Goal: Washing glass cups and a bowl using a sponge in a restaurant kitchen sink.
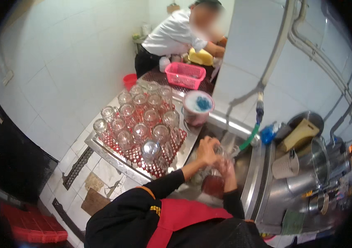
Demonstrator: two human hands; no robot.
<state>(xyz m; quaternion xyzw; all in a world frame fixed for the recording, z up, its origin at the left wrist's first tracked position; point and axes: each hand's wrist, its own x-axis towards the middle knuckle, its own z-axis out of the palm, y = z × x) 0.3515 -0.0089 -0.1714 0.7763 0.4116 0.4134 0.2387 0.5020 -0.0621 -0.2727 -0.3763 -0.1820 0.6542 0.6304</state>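
Observation:
Over the metal sink (pixel 241 164), my left hand (pixel 207 150) and my right hand (pixel 224 167) are both on a clear glass vessel (pixel 218 150), blurred and partly covered by my fingers. A green hose (pixel 249 138) runs down from the wall pipe and ends close beside the glass. Below my hands more glassware and a dark red item (pixel 213 186) lie in the sink, hard to make out. To the left, many clear glass mugs (pixel 140 130) stand upside down on a red perforated mat (pixel 135 156). A pink bucket (pixel 197 108) of suds with a blue scrubber (pixel 203 103) stands at the sink's far corner.
A person in a white shirt (pixel 171 34) leans over the far counter, by a pink plastic basket (pixel 185 75). On the right are a blue bottle (pixel 268 134), a yellowish cutting board (pixel 300 135), a beige cup (pixel 285 166) and metal pots. The steel drainboard's edge (pixel 117 162) borders the tiled floor.

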